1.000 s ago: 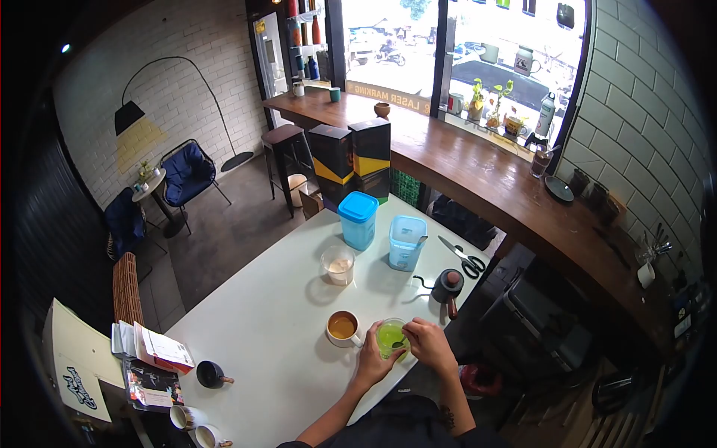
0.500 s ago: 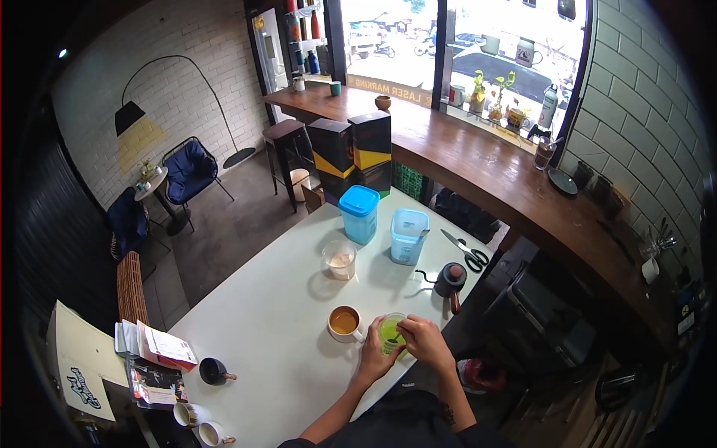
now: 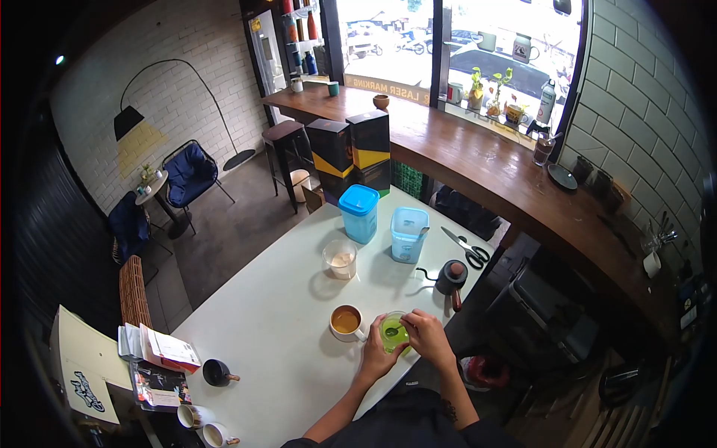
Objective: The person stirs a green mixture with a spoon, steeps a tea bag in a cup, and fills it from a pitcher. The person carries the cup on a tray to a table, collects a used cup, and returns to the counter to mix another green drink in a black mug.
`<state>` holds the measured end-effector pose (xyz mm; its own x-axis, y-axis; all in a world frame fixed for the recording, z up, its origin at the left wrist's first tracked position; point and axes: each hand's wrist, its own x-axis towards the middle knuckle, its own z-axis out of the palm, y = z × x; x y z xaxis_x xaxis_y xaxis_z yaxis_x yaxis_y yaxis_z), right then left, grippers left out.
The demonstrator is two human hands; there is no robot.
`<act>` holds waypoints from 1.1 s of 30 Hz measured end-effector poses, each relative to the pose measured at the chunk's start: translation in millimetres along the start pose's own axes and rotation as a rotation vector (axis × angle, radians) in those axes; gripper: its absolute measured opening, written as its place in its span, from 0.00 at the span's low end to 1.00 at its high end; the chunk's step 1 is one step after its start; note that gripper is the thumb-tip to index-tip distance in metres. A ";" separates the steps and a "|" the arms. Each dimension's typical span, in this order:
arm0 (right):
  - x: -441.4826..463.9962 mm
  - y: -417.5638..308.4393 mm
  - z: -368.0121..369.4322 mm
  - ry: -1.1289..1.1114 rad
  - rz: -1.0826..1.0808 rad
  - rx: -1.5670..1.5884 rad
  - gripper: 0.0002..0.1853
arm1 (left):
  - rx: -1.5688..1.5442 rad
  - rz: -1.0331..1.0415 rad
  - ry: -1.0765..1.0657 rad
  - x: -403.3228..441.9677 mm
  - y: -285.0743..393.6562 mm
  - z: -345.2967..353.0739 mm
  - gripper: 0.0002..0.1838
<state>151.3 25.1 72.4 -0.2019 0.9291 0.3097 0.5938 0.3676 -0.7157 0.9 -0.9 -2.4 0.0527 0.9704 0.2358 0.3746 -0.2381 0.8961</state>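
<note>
A clear cup of bright green liquid (image 3: 389, 343) stands near the table's front right edge. My left hand (image 3: 379, 361) is closed around its near side. Over the rim, my right hand (image 3: 428, 336) pinches a spoon (image 3: 393, 331), whose dark bowl shows in the liquid; the fingers cover most of its handle. Just left of my left hand sits a white mug of brown drink (image 3: 345, 320), its handle close to my fingers. Farther back is a clear cup with a pale beige content (image 3: 341, 260).
Behind stand a lidded blue container (image 3: 358, 214) and an open blue container (image 3: 409, 236). Black scissors (image 3: 470, 252) and a dark gooseneck kettle (image 3: 452, 279) lie to the right. A black cup (image 3: 216, 372), white mugs (image 3: 216, 434) and papers (image 3: 168, 348) are at the left.
The spoon has shifted slightly in the green liquid as my right hand moves. My left hand keeps its hold on the cup. The whole view has tilted a little.
</note>
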 end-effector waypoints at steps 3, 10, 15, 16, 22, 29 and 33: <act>-2.3 4.4 0.1 -0.047 -0.021 0.029 0.06 | 0.005 -0.002 0.005 0.1 -1.8 0.3 0.47; -2.1 1.7 -8.0 -0.047 -0.019 0.000 0.05 | 0.009 -0.011 -0.016 1.1 5.1 -2.1 0.47; -1.0 1.1 -2.4 0.024 0.016 0.009 0.06 | 0.012 -0.017 -0.023 1.3 1.0 -0.7 0.47; -1.4 2.3 0.1 0.028 0.008 0.023 0.06 | 0.016 -0.008 -0.019 1.1 0.4 -0.5 0.47; -2.6 2.1 -0.9 -0.057 -0.027 0.051 0.06 | 0.015 -0.020 -0.013 -0.1 0.3 -0.4 0.47; -1.0 3.0 -7.7 -0.001 -0.011 -0.065 0.06 | 0.017 -0.010 -0.013 0.4 0.8 -0.2 0.47; 1.6 1.4 -1.6 0.051 0.007 -0.033 0.06 | 0.010 -0.006 -0.006 0.1 -2.2 1.1 0.47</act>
<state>153.1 27.0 72.9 -0.1586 0.9280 0.3371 0.6205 0.3593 -0.6971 1.1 -0.3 -4.8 0.0563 0.9721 0.2278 0.3845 -0.2316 0.8936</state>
